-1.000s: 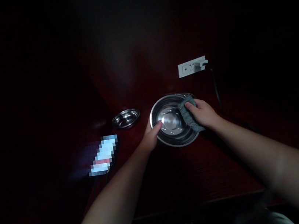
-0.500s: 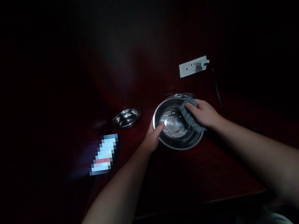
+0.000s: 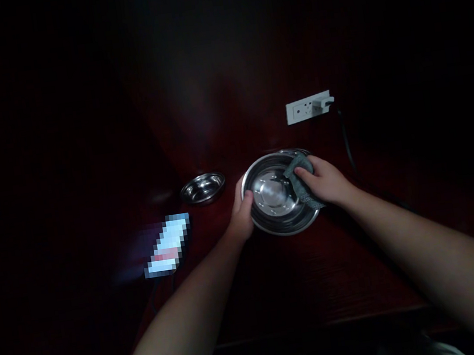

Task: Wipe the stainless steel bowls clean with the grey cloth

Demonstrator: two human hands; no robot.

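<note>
A large steel bowl (image 3: 273, 199) sits tilted toward me on a dark red wooden table (image 3: 303, 274). My left hand (image 3: 241, 215) grips its left rim, thumb over the edge. My right hand (image 3: 327, 181) is closed on a grey cloth (image 3: 299, 183) pressed against the bowl's inner right wall. Another steel rim (image 3: 290, 152) peeks out just behind the bowl.
A smaller steel bowl (image 3: 202, 187) stands to the left. A lit, blurred phone (image 3: 169, 253) lies near the left table edge. On the back wall is a white socket (image 3: 309, 107) with a plug and a dark cable (image 3: 348, 144) running down. The surroundings are very dark.
My left thumb has slid from the bowl's inside back to the rim. The bowl and cloth hand have shifted slightly.
</note>
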